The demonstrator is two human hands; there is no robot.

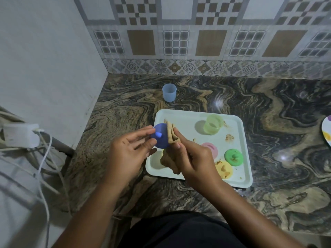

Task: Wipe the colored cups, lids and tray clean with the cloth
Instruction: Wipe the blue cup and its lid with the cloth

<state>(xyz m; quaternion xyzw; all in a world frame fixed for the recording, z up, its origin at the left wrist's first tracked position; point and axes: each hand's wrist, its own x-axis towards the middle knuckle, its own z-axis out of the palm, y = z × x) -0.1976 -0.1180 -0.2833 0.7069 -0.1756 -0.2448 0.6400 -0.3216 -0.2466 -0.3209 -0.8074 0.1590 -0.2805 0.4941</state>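
My left hand (129,151) holds a round blue lid (160,138) by its edge over the left rim of the white tray (241,149). My right hand (193,156) grips a tan cloth (171,136) and presses it against the lid's right side. On the tray stand a light green cup (213,124), a pink lid (210,148), a green lid (233,157) and a yellow lid (224,170). Brown smears mark the tray and some lids. A pale blue cup (169,92) stands upright on the counter behind the tray.
The marbled stone counter (268,108) runs to a tiled wall behind and a plain wall at left. A patterned plate edge (326,133) shows at far right. A white charger and cables (21,135) hang left of the counter.
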